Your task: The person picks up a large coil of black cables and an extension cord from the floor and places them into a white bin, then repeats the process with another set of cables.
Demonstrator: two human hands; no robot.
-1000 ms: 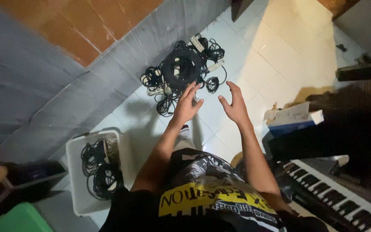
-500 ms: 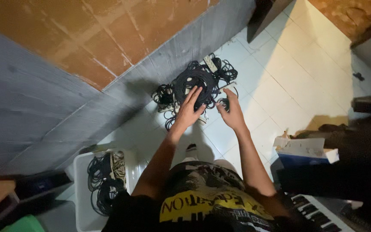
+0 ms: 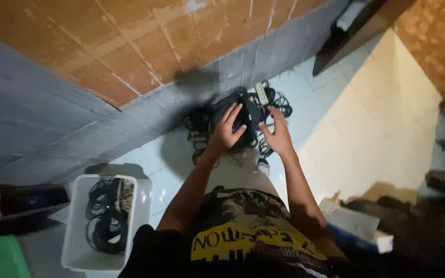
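Lying on the tiled floor [image 3: 336, 134] against the base of the grey wall [image 3: 52, 118], the tangle of black cables [image 3: 251, 116] sits right under both hands. Left hand [image 3: 226, 133] rests spread-fingered on top of the coil; right hand [image 3: 277, 136] is open at its right edge, fingers touching the loops. A white power strip [image 3: 261, 92] lies at the far side. Open floor stretches rightward; a white bin [image 3: 73, 226] with more cables stands well apart, lower left.

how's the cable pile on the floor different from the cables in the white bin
The cable pile sprawls loose on the tiled floor against the wall, with a white power strip on it and the left hand and right hand on it. The bin cables sit contained in the white bin, untouched. Both are tangled black cords.
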